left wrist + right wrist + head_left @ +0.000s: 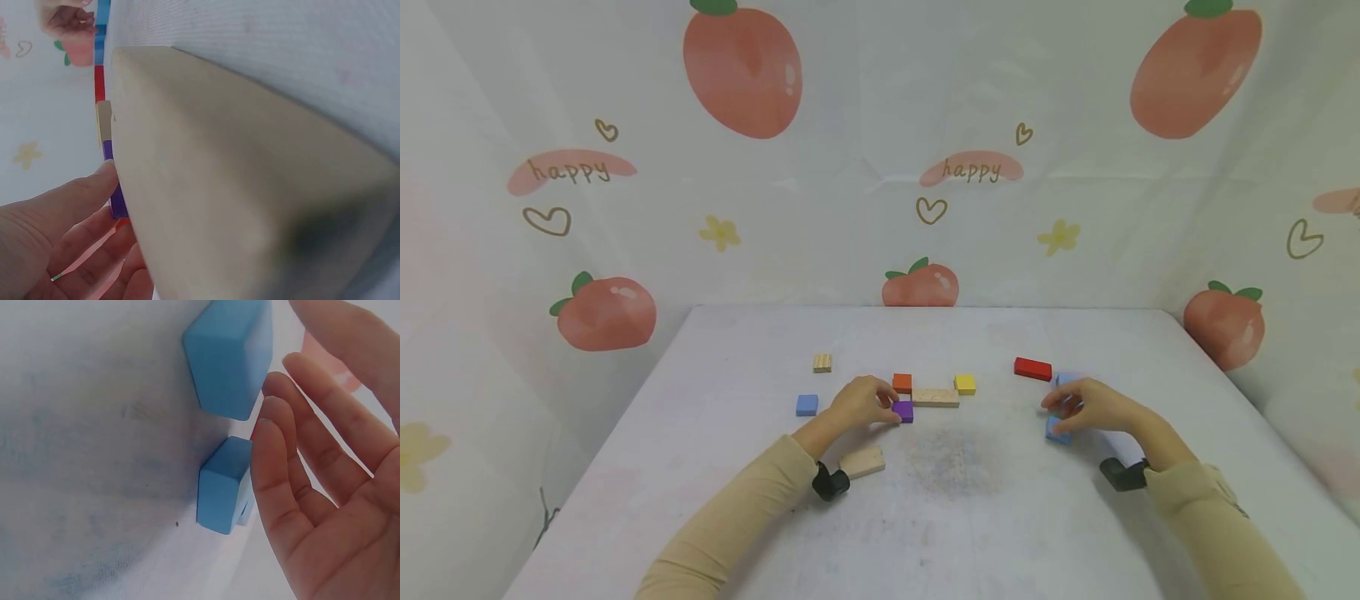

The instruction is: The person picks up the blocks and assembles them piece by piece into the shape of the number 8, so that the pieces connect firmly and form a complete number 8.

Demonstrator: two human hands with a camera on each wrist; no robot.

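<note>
My left hand [863,402] pinches a small purple block [904,412], thumb on the near side and fingers behind it. The block sits at the left end of a long plain wooden block [936,399], with an orange-red block [902,382] just behind. In the left wrist view the thumb lies against the purple block [117,200]. My right hand [1101,406] hovers over blue blocks on the right, fingers loosely bent and apart. Its thumb is close to the nearer blue block [1057,431]; another blue block [1066,379] is partly hidden behind the fingers.
A yellow block [965,384] stands at the wooden block's right end. A red block [1033,369] lies further back. On the left are a striped wooden block [822,363] and a blue block [807,406]. A pale wooden block [862,462] lies beside my left wrist.
</note>
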